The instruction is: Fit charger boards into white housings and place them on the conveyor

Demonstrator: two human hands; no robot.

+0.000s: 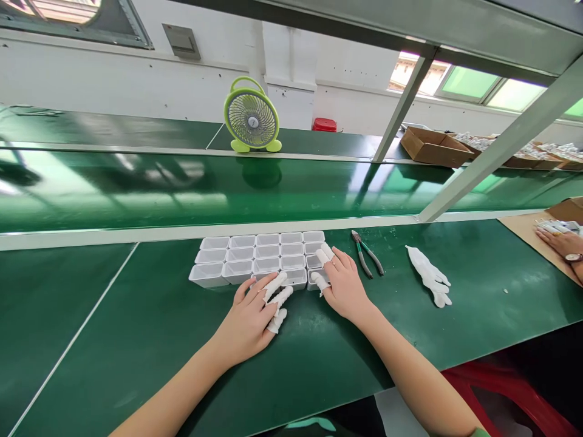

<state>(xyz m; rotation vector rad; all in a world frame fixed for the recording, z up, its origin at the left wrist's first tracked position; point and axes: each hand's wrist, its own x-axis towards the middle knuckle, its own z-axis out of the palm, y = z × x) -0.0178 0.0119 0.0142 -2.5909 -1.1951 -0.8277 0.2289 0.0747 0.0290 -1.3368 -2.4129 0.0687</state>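
White plastic bins [240, 253] stand in close rows on the green bench, open side up; I see nothing inside them. My left hand [255, 315] lies at the front row, fingers stretched and spread, the tips touching a front bin [296, 278]. White finger cots cover its thumb and two fingers. My right hand [344, 284] reaches over the right end column, thumb and fingertips placed around a small bin [312, 261]. It wears white finger cots too. Part of the front row is hidden behind my left hand.
Green-handled pliers [364, 252] and a white glove [428, 276] lie on the bench [150, 309] to the right. Another person's hand [562, 241] works at a cardboard box at far right. A green fan [252, 118] and open carton [435, 145] stand on the shelf behind; a slanted post [483, 164] rises at right.
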